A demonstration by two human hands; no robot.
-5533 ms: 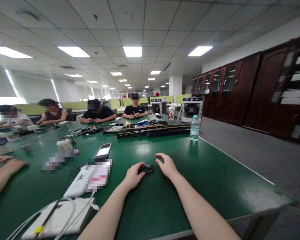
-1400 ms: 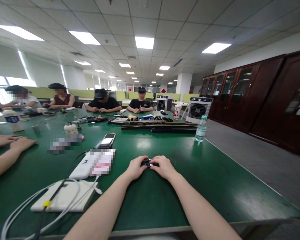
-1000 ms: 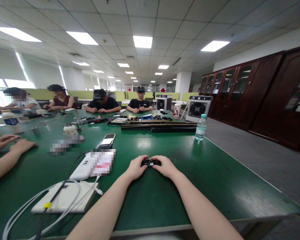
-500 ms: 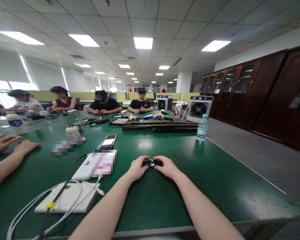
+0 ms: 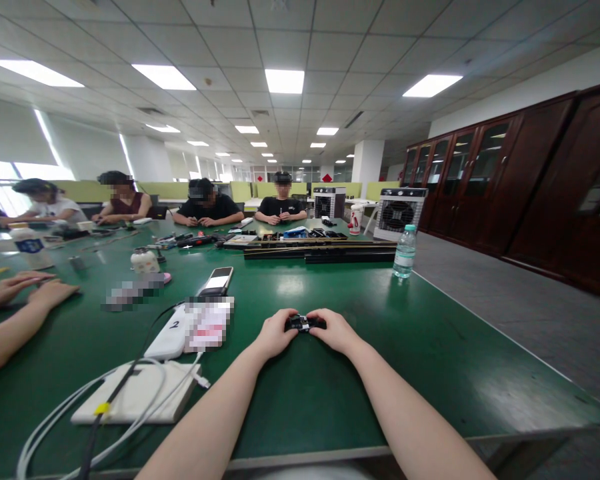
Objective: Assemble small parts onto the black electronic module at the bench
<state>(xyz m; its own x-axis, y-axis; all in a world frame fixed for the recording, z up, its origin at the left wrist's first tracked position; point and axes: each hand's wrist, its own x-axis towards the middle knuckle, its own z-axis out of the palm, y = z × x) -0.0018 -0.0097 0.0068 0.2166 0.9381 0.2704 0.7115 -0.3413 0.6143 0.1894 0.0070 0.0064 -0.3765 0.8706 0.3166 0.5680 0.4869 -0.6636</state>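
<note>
"What do the hands hold at the green table [image 5: 445, 360]?"

"One small black gadget [image 5: 304, 324], with white and silver details, sits between them in the middle of the view. Whether it touches the table, I cannot tell."

"And the grip on each side?"

"The left hand [image 5: 277, 333] has its thumb and fingers curled around the near-side end, its grip closed on the gadget's left. The right hand [image 5: 334, 331] mirrors it, fingers arched over the top and thumb tucked below, pinching the right end. Both forearms reach in from the lower edge."

"What lies around them?"

"To the left, a white case [image 5: 165, 337] marked '2' and a flat white box [image 5: 130, 400]; a phone [image 5: 219, 280] rests just beyond the case. A clear water bottle [image 5: 405, 253] stands upright near the right edge, beside the ends of long black bars [image 5: 350, 256]."

"Anyone else?"

"A neighbor's hands [image 5: 54, 295] work at far left. Across the table sits a person in a black shirt [image 5: 281, 208]."
</note>
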